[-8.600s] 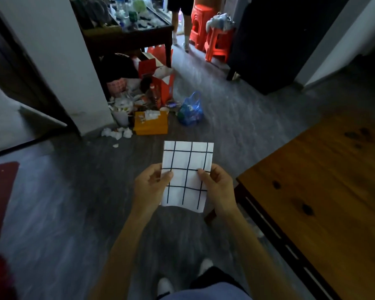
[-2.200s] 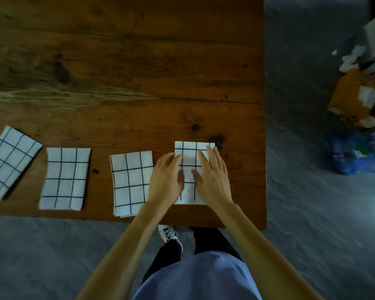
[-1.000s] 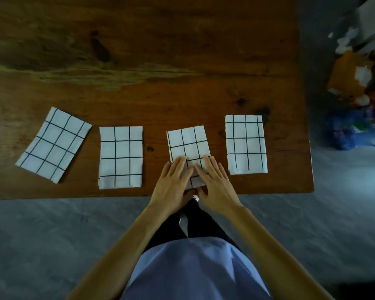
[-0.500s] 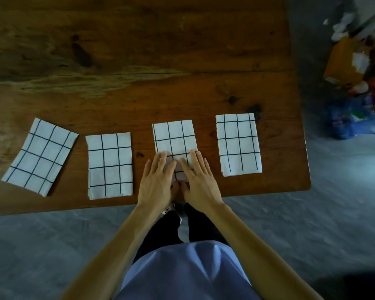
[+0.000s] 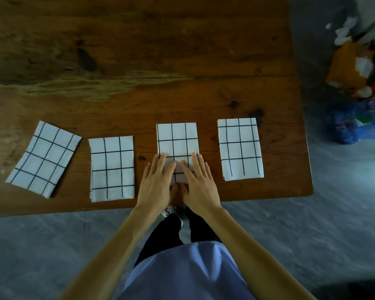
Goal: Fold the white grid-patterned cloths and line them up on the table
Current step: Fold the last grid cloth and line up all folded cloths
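- Third cloth [image 5: 177, 142], counting from the counter's left end, lies flat near the counter's [image 5: 139, 50] front edge, under both hands.
- My left hand [image 5: 157, 180] and right hand [image 5: 198, 180] rest side by side on its near half, fingers [image 5: 160, 163] straight, close together and flat on the fabric; nothing is gripped.
- I read the step as squaring and flattening this fold. To do it well I would keep both palms level and slide outward from the middle, so the layers do not creep apart.
- Its far edge sits roughly level with the rightmost cloth [image 5: 239, 148], which lies just beside it toward the counter's right edge, with bare wood between.
- The second cloth [image 5: 112, 167] sits a little nearer the front edge than these two, and the leftmost cloth [image 5: 44, 158] lies tilted, so the row looks unfinished to me.
- The near end of the third cloth is hidden by my hands; how far it is from the front edge I cannot tell.
- Room: the back of the counter is open wood, so pushing away is safer than pulling toward the edge.
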Action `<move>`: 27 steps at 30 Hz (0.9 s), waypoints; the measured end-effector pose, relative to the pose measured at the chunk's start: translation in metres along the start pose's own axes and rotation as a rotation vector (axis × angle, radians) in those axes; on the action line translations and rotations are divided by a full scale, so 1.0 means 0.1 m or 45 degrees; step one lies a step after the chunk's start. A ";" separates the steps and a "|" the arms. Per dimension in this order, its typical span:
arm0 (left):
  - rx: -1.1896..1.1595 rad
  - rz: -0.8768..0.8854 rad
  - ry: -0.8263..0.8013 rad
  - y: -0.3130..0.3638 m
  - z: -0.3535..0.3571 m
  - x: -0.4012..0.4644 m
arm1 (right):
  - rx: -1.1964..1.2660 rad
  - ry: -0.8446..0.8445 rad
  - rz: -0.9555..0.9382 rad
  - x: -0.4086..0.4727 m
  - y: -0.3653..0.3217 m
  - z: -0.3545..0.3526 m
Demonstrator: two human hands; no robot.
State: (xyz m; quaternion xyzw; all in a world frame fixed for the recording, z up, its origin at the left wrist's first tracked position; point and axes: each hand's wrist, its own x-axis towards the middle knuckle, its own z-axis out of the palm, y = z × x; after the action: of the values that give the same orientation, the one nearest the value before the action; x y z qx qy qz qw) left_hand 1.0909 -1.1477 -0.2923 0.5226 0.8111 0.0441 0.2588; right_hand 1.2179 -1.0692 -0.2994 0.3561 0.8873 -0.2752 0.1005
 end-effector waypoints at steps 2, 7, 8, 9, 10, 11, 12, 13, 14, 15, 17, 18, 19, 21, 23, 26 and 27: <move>0.004 -0.001 -0.020 0.02 -0.01 0.01 | -0.010 0.013 -0.003 -0.01 0.03 -0.03; -0.055 -0.123 0.046 -0.15 -0.20 -0.21 | 0.010 -0.047 -0.193 0.07 -0.23 -0.02; -0.053 -0.153 0.079 -0.24 -0.25 -0.26 | 0.010 -0.084 -0.223 0.13 -0.34 -0.03; -0.043 -0.186 0.107 -0.34 -0.28 -0.33 | 0.004 -0.110 -0.238 0.19 -0.46 -0.03; -0.040 -0.218 0.129 -0.44 -0.31 -0.40 | 0.002 -0.115 -0.238 0.23 -0.58 -0.04; -0.047 -0.248 0.140 -0.54 -0.34 -0.47 | 0.005 -0.106 -0.233 0.27 -0.70 -0.03; -0.052 -0.268 0.142 -0.65 -0.36 -0.54 | 0.003 -0.093 -0.235 0.30 -0.82 -0.02; -0.047 -0.279 0.134 -0.76 -0.38 -0.60 | -0.010 -0.090 -0.245 0.34 -0.93 0.00; -0.038 -0.278 0.116 -0.87 -0.40 -0.64 | -0.027 -0.096 -0.258 0.37 -1.02 0.02; -0.029 -0.266 0.092 -0.98 -0.42 -0.68 | -0.049 -0.110 -0.265 0.40 -1.10 0.05; -0.012 -0.212 0.087 -1.19 -0.42 -0.75 | -0.113 -0.143 -0.260 0.43 -1.22 0.11; -0.005 -0.170 0.094 -1.28 -0.42 -0.79 | -0.130 -0.157 -0.245 0.41 -1.28 0.15; -0.003 -0.124 0.085 -1.37 -0.41 -0.81 | -0.131 -0.165 -0.220 0.38 -1.33 0.20; 0.013 -0.061 0.051 -1.54 -0.37 -0.86 | -0.123 -0.137 -0.192 0.30 -1.43 0.32; 0.047 -0.017 0.047 -1.69 -0.36 -0.91 | -0.180 -0.124 -0.197 0.25 -1.55 0.44; 0.048 0.025 0.041 -1.80 -0.30 -1.04 | -0.249 -0.151 -0.128 0.12 -1.70 0.58; 0.049 0.041 0.049 -1.82 -0.28 -1.06 | -0.254 -0.143 -0.093 0.09 -1.73 0.61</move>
State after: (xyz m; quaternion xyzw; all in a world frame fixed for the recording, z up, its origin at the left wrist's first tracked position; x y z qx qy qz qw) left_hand 0.9618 -1.3163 -0.2903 0.5395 0.8082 0.0427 0.2322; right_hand 1.0912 -1.2010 -0.2810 0.2957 0.9157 -0.2087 0.1748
